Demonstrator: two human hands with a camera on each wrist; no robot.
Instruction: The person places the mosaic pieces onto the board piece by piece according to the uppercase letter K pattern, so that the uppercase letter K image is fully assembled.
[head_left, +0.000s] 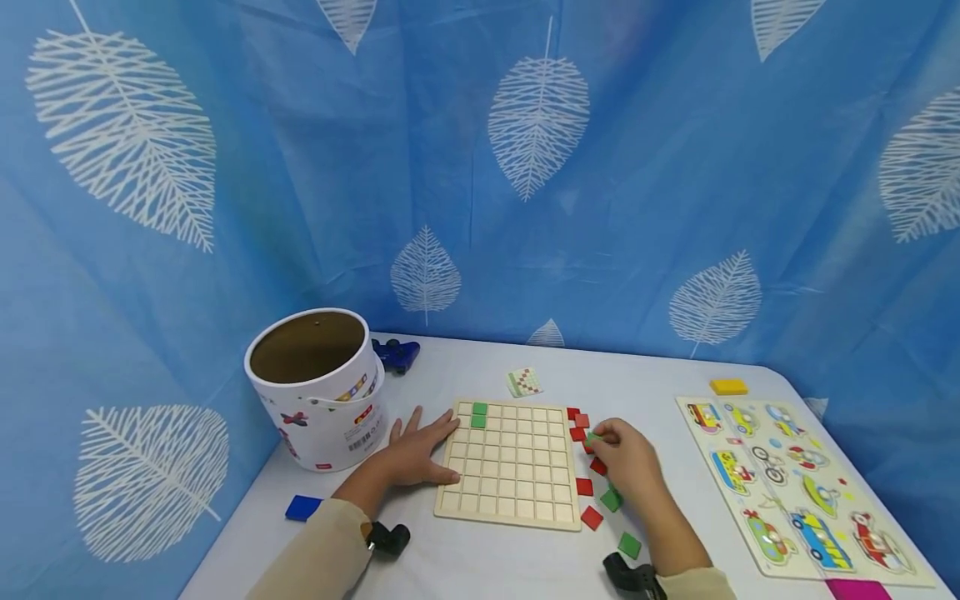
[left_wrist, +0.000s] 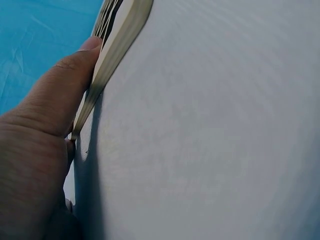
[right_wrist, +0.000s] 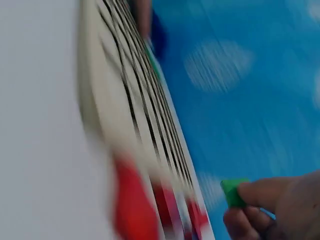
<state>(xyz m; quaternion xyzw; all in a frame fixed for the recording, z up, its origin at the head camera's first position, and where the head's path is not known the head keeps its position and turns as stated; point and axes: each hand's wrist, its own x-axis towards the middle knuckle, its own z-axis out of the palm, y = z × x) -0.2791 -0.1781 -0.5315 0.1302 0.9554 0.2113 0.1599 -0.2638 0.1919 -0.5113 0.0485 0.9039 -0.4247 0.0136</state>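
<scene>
A wooden grid board [head_left: 510,522] lies on the white table, two green tiles [head_left: 478,422] set in its upper left cells. My left hand [head_left: 415,450] rests at the board's left edge with fingers spread; in the left wrist view its thumb [left_wrist: 65,90] lies along that edge. Beyond the board's right side, my right hand [head_left: 628,462] pinches a green tile [right_wrist: 233,192] between thumb and fingers, above the table in the right wrist view. Several red tiles [head_left: 584,487] and loose green tiles [head_left: 629,546] lie beside the board, some partly hidden by this hand.
A small pattern card [head_left: 524,382] lies behind the board. At left stand a white bucket [head_left: 315,417], a blue game controller [head_left: 397,356] and a blue block [head_left: 303,507]. A picture puzzle [head_left: 750,492], a yellow block [head_left: 728,387] and a magenta piece [head_left: 858,590] are at right.
</scene>
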